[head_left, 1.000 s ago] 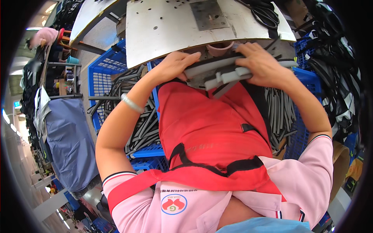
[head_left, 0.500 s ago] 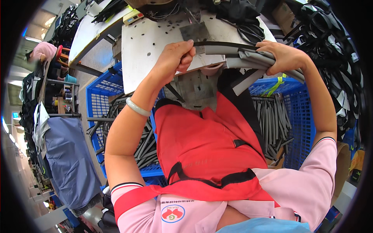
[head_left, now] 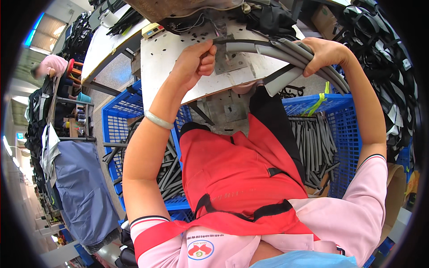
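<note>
Over the table's near edge, my right hand (head_left: 328, 54) is wrapped round a bundle of long grey tube-like strips (head_left: 286, 56), which bend down to the right. One shorter grey piece with a black edge (head_left: 282, 80) hangs lower, below my fingers. My left hand (head_left: 194, 64) is closed, thumb and forefinger pinching the end of a thin black strip (head_left: 222, 42). That strip runs right along the top of the grey pieces toward my right hand. Where it ends among them is hidden.
Blue baskets of grey strips stand on both sides, left (head_left: 117, 117) and right (head_left: 347, 134). Small black bits lie on the white table (head_left: 161, 58), below a machine (head_left: 187, 10). Black straps hang at the right (head_left: 380, 58). Another person (head_left: 53, 66) sits far left.
My left hand has moved slightly left and down, the black strip still in its pinch. The grey strips have fanned out and bend more around my right hand. The view has shifted slightly.
</note>
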`<action>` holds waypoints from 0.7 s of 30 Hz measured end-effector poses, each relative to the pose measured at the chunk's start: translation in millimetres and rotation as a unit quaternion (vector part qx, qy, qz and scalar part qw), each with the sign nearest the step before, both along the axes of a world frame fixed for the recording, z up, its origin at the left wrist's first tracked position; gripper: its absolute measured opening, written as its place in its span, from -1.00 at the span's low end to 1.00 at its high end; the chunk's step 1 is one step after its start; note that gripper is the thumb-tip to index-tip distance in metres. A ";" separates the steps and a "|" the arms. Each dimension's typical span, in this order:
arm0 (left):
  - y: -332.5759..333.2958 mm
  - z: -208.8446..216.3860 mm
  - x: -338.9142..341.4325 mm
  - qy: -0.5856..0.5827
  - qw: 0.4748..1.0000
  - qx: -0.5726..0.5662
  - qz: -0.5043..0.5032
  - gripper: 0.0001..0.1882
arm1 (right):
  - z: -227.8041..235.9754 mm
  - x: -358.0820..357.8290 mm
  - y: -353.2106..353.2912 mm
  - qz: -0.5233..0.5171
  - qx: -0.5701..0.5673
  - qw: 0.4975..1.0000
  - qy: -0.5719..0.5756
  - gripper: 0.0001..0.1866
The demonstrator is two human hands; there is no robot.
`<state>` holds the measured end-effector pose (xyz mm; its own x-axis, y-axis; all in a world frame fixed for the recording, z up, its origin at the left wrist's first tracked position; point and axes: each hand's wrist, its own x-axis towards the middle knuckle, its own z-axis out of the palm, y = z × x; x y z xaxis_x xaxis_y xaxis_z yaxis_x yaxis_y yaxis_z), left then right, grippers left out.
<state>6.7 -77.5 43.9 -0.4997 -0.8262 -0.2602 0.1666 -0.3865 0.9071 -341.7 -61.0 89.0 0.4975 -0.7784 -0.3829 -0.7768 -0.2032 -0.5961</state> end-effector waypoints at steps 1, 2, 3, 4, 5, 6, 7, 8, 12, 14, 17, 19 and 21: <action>-0.7 0.3 0.0 0.000 1.000 0.000 0.001 -0.67 | 0.9 0.9 0.7 -0.003 -0.020 1.000 -0.009 -0.23; -1.6 0.3 -0.8 0.003 1.000 -0.002 0.000 -0.68 | 1.5 1.0 0.4 -0.001 -0.020 1.000 -0.009 -0.23; -2.2 0.5 -1.2 0.006 1.000 -0.004 -0.001 -0.68 | 1.8 0.2 0.1 -0.003 -0.022 1.000 -0.012 -0.23; -2.7 0.6 -1.4 0.006 1.000 -0.003 -0.001 -0.68 | 1.7 -0.6 0.1 -0.006 -0.024 1.000 -0.016 -0.23; -3.2 0.9 -1.5 0.005 1.000 -0.005 -0.001 -0.68 | 1.3 -0.8 -0.5 -0.005 -0.024 1.000 -0.016 -0.23; -3.5 1.1 -1.5 0.004 1.000 -0.006 -0.001 -0.68 | 0.9 -1.0 -1.5 -0.011 -0.015 1.000 -0.013 -0.20; -3.3 1.3 -1.5 0.004 1.000 -0.006 0.000 -0.68 | 0.2 -1.0 -2.2 -0.017 -0.005 1.000 -0.010 -0.17; -3.3 1.6 -1.6 0.004 1.000 -0.005 0.000 -0.68 | -0.4 -1.0 -2.2 -0.017 -0.005 1.000 -0.011 -0.17; -3.5 3.9 -4.8 -0.003 1.000 -0.004 0.009 -0.67 | 0.7 1.8 -3.6 -0.022 -0.005 0.999 -0.022 -0.18; -6.3 4.4 -4.6 -0.008 1.000 -0.007 0.012 -0.67 | 1.5 2.8 -5.6 -0.023 0.000 1.000 -0.022 -0.19; -10.4 4.9 -5.8 -0.010 1.000 -0.009 0.016 -0.68 | -1.7 0.5 -12.1 -0.024 -0.015 0.999 -0.022 -0.22; -13.4 4.2 -5.4 -0.010 1.000 -0.009 0.018 -0.68 | -2.7 -0.3 -16.3 -0.022 -0.006 0.999 -0.034 -0.25; -18.4 -0.1 -2.1 -0.009 1.000 -0.012 0.024 -0.69 | -1.8 0.7 -13.5 -0.036 -0.031 0.999 -0.012 -0.27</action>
<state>4.6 -95.9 43.8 -0.4555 -0.8545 -0.2496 0.1675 -0.3576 0.9187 -341.0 -74.5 87.3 0.4472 -0.8344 -0.3221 -0.7765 -0.1835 -0.6028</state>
